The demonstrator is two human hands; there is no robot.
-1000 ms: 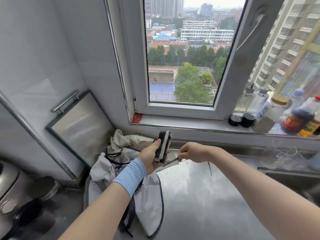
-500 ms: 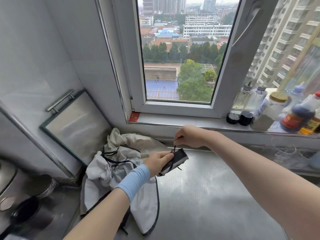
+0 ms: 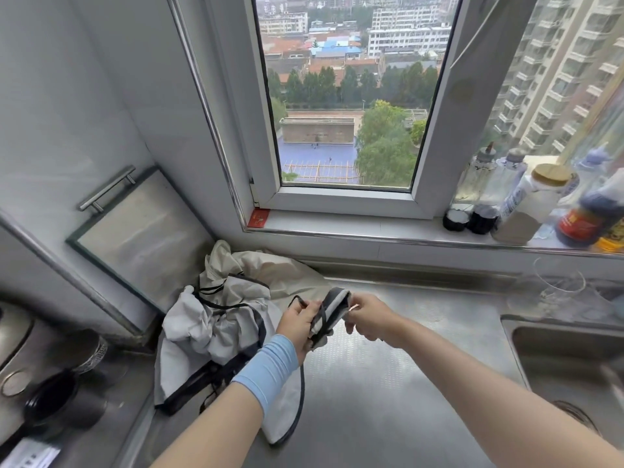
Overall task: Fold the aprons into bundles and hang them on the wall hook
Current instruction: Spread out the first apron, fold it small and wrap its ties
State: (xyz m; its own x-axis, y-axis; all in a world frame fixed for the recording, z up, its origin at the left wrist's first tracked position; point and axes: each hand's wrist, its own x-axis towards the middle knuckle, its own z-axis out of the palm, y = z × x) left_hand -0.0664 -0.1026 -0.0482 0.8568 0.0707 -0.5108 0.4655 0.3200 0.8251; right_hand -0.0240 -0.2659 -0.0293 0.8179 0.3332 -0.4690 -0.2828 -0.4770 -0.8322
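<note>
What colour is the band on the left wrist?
Light blue wristband, clearest in the head view.

No lettering reads clearly; the red label (image 3: 575, 221) on the dark sauce bottle (image 3: 589, 217) is blurred.

The counter (image 3: 388, 383) is brushed metal, dully shiny (partly dimpled); the crumpled aprons (image 3: 216, 319) are matt pale cloth with dark trim; the sill bottles (image 3: 513, 194) look plastic.

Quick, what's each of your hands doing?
Left hand: closed on the folded apron bundle.
Right hand: pinching the bundle's other end.
</note>
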